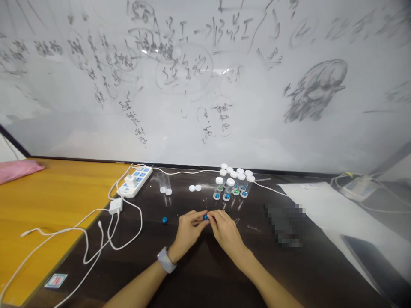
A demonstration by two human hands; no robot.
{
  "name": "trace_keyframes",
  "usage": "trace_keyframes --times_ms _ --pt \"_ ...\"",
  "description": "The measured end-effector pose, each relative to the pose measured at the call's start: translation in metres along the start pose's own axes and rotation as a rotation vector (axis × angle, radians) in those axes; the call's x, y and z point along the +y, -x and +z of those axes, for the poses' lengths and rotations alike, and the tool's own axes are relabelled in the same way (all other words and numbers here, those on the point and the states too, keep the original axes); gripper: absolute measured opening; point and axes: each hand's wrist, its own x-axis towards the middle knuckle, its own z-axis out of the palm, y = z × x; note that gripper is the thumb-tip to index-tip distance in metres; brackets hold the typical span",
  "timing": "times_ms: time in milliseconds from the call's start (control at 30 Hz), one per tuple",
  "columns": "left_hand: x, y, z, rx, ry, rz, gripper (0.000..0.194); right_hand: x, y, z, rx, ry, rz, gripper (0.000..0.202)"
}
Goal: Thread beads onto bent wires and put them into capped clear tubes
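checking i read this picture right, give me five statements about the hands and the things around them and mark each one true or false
1. The left hand and right hand meet at a small blue ball. True.
2. The watch is on the right wrist. False: it is on the left wrist.
3. Another blue ball lies to the right of both hands. False: it lies to the left of them.
4. Two loose white caps lie side by side beyond the hands. True.
5. The power strip lies to the right of the capped tubes. False: it lies to their left.
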Motion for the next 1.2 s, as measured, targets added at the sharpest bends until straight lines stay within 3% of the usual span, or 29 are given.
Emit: trace_keyframes --times_ms 400,533,733,967,1200 --pt "-0.004 0.007 0.008 -0.002 0.012 0.027 0.029 -0.006 0.003 0.006 0.019 0.250 -0.057 0.033" --pt "-0.004 0.005 0.008 0.030 0.036 -0.010 0.028 -0.006 0.003 0.008 0.060 0.173 -0.028 0.032" --pt "-0.003 0.004 0.006 0.045 0.073 -0.031 0.029 -0.005 0.003 0.008 0.052 -0.113 0.092 0.029" --pt "0.000 -0.001 0.004 0.028 0.219 -0.176 0.036 -0.001 -0.005 0.007 0.033 -0.735 0.547 0.034" --pt "0.003 -0.007 -0.002 0.027 0.358 -0.222 0.039 0.009 -0.013 0.001 0.062 -1.313 0.786 0.038"
